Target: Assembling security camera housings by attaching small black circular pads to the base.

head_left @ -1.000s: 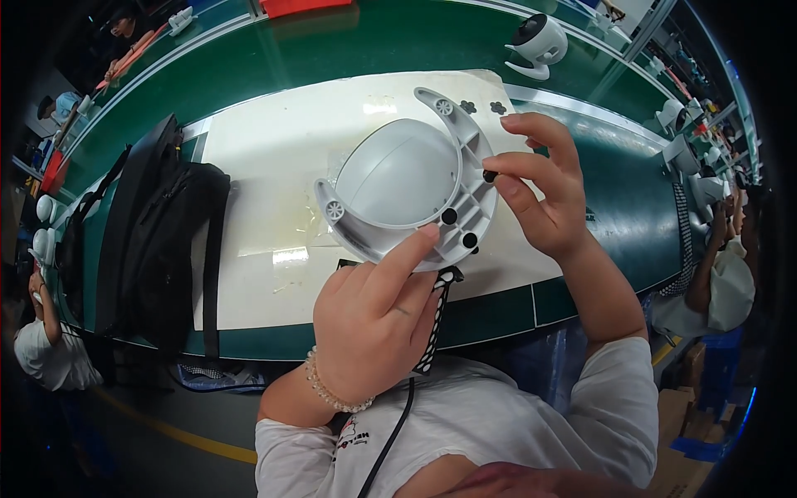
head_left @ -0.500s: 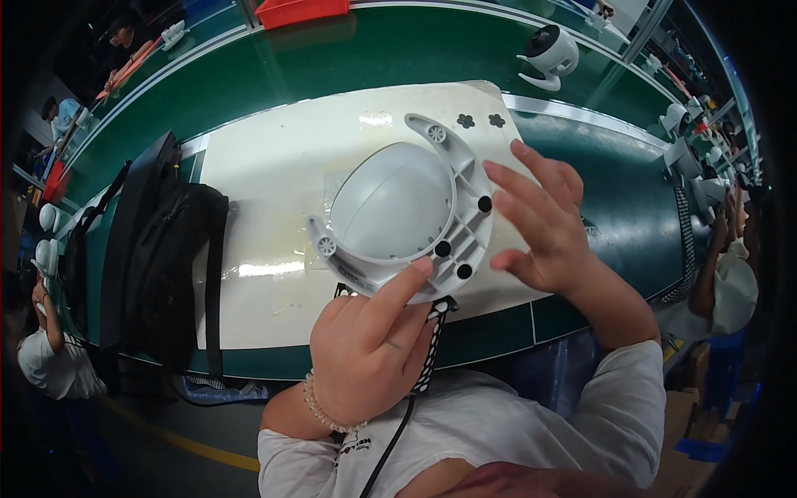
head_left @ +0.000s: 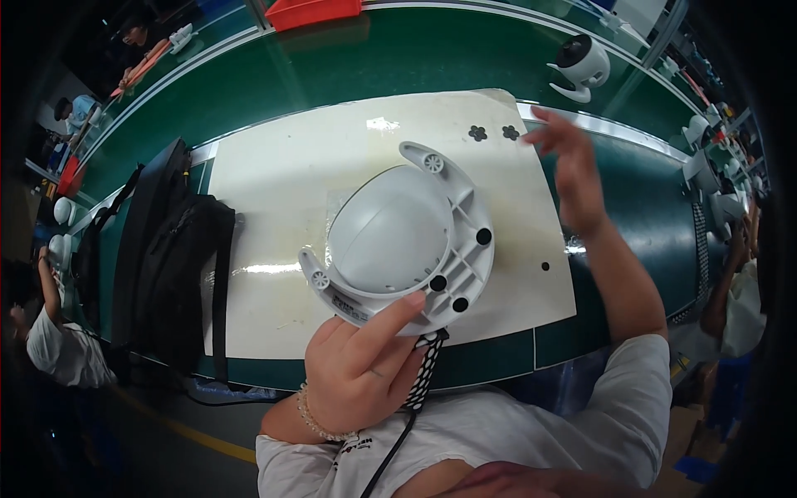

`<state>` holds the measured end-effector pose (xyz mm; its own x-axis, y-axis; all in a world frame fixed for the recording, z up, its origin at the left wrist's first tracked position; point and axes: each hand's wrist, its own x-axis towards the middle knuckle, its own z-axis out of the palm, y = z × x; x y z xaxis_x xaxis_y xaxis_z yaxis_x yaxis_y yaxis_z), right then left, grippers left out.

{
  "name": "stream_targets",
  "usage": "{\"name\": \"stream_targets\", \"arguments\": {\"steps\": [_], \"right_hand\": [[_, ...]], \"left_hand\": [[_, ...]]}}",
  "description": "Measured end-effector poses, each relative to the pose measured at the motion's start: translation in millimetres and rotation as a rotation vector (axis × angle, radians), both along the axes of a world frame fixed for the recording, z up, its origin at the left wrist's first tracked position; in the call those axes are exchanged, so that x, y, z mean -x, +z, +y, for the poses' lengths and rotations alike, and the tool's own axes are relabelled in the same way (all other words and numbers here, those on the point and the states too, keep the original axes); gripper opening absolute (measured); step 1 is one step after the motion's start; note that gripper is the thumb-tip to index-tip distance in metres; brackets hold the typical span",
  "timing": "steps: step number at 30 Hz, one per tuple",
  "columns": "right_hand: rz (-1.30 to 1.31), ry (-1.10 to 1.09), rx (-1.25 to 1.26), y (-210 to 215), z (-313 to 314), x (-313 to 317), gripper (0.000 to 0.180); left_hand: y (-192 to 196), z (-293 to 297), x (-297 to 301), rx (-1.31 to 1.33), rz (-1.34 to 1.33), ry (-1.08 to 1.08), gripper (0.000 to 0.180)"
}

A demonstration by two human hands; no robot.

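My left hand [head_left: 363, 375] grips the lower edge of a white plastic device [head_left: 390, 234], its index finger lying along the ribbed underside. The device has a rounded dome and a crescent-shaped base [head_left: 462, 264] with its hollow ribs facing up. Several round black pads sit on those ribs. Past its right side, my right hand [head_left: 571, 170] reaches out with fingers apart, slightly blurred. Its fingertips are close beside a flower-shaped black piece [head_left: 510, 133]; whether they touch it I cannot tell. A second flower-shaped black piece [head_left: 477, 133] lies to the left of it.
A cream mat [head_left: 270, 191] covers the bench, with a small black dot [head_left: 545, 266] at its right. A black bag [head_left: 178, 278] stands at the left. Across the green bench are a similar white device [head_left: 584, 68] and a red bin [head_left: 311, 12]. Other people sit at both sides.
My right hand has moved away from the device, up and to the right toward the flower-shaped pieces. The device in my left hand has shifted slightly lower in view. The mat's small black dot now shows.
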<state>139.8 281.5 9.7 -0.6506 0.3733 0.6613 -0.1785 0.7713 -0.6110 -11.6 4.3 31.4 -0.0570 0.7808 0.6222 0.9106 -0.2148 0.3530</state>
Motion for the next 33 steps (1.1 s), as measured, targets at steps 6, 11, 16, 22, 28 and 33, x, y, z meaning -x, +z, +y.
{"name": "stream_targets", "arguments": {"steps": [6, 11, 16, 22, 28, 33], "right_hand": [[-0.553, -0.846, -0.367, -50, 197, -43, 0.041], [-0.828, -0.955, -0.239, -50, 235, -38, 0.051], [-0.905, -1.077, -0.179, -66, 257, -31, 0.052], [-0.662, -0.916, -0.684, -87, 255, -86, 0.029], [-0.857, -0.896, -0.504, -72, 148, -84, 0.035], [-0.888, -0.79, -0.369, -57, 117, -97, 0.043]], "left_hand": [[-5, 6, 4, -0.034, -0.106, -0.111, 0.014], [-4, 3, 3, -0.023, -0.14, -0.08, 0.014], [-3, -2, 7, -0.002, -0.14, -0.075, 0.014], [24, -84, 21, -0.149, -0.094, 0.074, 0.023], [27, -237, 7, -0.554, -0.277, 0.883, 0.019], [28, -370, 49, -0.919, -0.135, 1.462, 0.022]]}}
